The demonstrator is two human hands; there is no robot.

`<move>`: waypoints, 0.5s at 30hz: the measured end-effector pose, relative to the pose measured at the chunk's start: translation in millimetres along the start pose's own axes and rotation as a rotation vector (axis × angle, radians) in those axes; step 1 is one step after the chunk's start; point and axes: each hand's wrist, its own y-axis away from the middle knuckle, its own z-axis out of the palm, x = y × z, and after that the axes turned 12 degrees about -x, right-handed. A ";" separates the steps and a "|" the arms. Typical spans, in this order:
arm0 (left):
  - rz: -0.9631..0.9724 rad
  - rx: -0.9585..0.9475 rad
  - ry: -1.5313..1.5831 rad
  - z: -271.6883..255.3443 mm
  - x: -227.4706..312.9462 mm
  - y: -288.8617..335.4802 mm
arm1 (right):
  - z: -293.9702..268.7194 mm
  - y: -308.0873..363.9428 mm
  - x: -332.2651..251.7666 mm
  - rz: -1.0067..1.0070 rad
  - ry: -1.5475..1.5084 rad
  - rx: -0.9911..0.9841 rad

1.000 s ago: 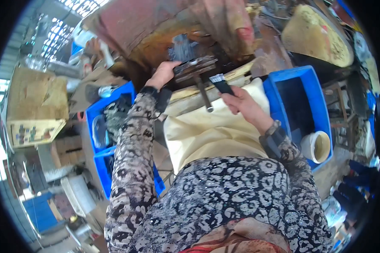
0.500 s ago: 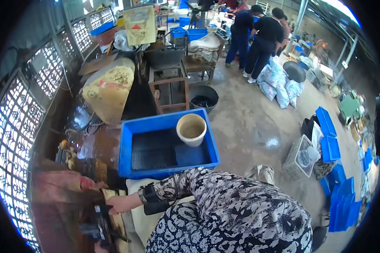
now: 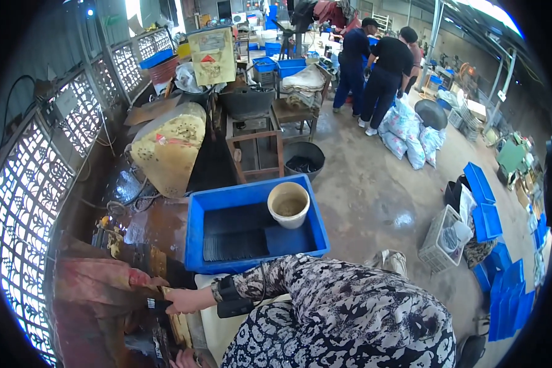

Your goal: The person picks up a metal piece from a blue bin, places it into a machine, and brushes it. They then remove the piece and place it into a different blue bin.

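The right hand (image 3: 190, 300) pinches a small black piece (image 3: 159, 305). The left hand (image 3: 187, 360) shows at the bottom. A cream bucket (image 3: 288, 208) stands in a blue tub (image 3: 227, 265), near ridged black pieces (image 3: 234, 245).

A hand could drop over the blue tub's (image 3: 224, 265) far left corner, where there is room above the rim. The white bucket (image 3: 288, 205) blocks the far right corner; dark flat pieces (image 3: 236, 244) lie low toward the near edge. A patterned sleeve (image 3: 262, 281) crowds that edge outside. Red cloth (image 3: 98, 279) hampers passage left of the right hand (image 3: 187, 300).
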 end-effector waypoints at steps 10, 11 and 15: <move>-0.301 0.649 0.190 -99.3 21.3 -58.3 | -9.3 -17.0 12.8 -0.018 -0.055 0.023; -0.401 0.593 0.149 -107.6 8.0 -64.3 | -9.7 -16.6 12.3 -0.017 -0.052 0.036; -0.587 0.657 0.325 -127.8 -36.2 -99.0 | -8.5 -14.9 16.0 -0.032 -0.052 0.047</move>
